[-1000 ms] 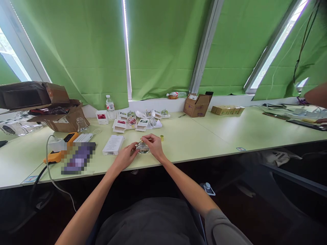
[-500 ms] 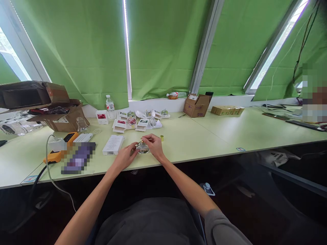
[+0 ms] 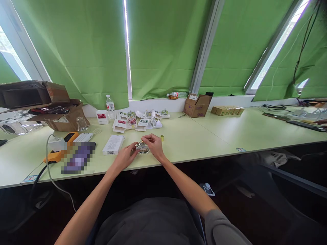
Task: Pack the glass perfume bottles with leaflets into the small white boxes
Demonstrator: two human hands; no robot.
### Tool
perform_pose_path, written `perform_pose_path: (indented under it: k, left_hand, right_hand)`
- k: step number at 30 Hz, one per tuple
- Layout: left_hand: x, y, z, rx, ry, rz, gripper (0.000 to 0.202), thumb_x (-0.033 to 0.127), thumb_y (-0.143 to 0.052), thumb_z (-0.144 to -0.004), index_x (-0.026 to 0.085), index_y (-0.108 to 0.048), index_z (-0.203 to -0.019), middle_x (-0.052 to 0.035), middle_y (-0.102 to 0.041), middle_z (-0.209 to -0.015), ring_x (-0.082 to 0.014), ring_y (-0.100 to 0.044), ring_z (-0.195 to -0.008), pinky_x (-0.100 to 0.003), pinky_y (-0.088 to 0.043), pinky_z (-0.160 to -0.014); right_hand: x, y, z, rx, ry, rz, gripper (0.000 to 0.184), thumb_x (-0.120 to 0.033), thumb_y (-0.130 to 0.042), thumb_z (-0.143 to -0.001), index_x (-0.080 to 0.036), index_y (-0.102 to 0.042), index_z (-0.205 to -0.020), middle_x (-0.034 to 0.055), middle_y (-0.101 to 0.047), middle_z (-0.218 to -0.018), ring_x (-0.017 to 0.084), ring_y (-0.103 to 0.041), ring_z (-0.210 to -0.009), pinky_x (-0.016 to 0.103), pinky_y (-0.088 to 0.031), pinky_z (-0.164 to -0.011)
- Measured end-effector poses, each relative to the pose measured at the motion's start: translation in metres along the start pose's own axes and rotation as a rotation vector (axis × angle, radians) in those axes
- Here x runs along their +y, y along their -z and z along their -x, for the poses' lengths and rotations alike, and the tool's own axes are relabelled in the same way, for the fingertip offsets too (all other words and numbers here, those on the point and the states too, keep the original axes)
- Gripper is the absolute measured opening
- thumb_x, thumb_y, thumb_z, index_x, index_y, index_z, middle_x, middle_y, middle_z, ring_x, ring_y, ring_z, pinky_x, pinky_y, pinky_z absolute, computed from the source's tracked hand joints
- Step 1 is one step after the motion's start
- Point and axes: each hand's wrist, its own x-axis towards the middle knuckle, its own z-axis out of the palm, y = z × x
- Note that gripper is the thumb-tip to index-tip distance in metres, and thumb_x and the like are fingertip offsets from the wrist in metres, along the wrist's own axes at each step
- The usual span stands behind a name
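Note:
A small round glass bottle (image 3: 142, 147) with a gold top sits at the near edge of the pale green table (image 3: 199, 136). My left hand (image 3: 125, 156) grips its left side. Over its top my right hand (image 3: 153, 144) pinches the gold neck with fingertips. A small gold cap (image 3: 161, 137) stands on the table just right of my right hand. To the left of my hands lies a white carton (image 3: 113, 144).
Behind my hands lie several open white boxes with glass bottles (image 3: 139, 120), a water bottle (image 3: 110, 105) and a white box with a red picture (image 3: 102, 116). Cardboard boxes (image 3: 55, 112) stand at far left, another (image 3: 197, 104) at the sill. An orange device (image 3: 61, 148) and cable lie left.
My hands and the bottle stay where they were. At the far right edge another person's arm has gone out of view.

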Motion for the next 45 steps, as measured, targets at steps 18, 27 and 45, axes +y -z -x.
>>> perform_pose_path:
  k: [18,27,45]
  left_hand:
    - [0.0009,0.0006,0.0000,0.002,-0.001,0.020,0.036,0.041,-0.042,-0.095,0.023,-0.049,-0.126,-0.0053,-0.070,-0.100,-0.0239,-0.066,-0.093,-0.034,-0.047,-0.079]
    - [0.0002,-0.0005,-0.0003,0.011,-0.004,0.014,0.036,0.041,-0.042,-0.095,0.022,-0.050,-0.125,-0.0067,-0.070,-0.102,-0.0247,-0.066,-0.095,-0.035,-0.048,-0.080]
    - [-0.0008,-0.0003,-0.0001,0.016,-0.009,0.026,0.036,0.041,-0.042,-0.095,0.023,-0.051,-0.125,-0.0065,-0.069,-0.102,-0.0244,-0.065,-0.095,-0.035,-0.048,-0.081]
  right_hand:
    - [0.0012,0.0000,0.0003,0.010,0.041,0.043,0.017,-0.034,-0.066,-0.078,-0.018,-0.071,-0.081,0.0050,-0.071,-0.083,0.019,-0.067,-0.078,0.033,-0.055,-0.075]
    - [0.0009,-0.0003,0.0030,0.004,0.099,0.093,0.015,-0.032,-0.064,-0.080,-0.019,-0.070,-0.083,0.0046,-0.071,-0.084,0.019,-0.066,-0.081,0.034,-0.055,-0.078]
    - [-0.0023,-0.0032,0.0057,0.029,0.156,0.141,0.016,-0.032,-0.060,-0.082,-0.019,-0.069,-0.084,0.0046,-0.070,-0.086,0.019,-0.066,-0.082,0.033,-0.055,-0.077]
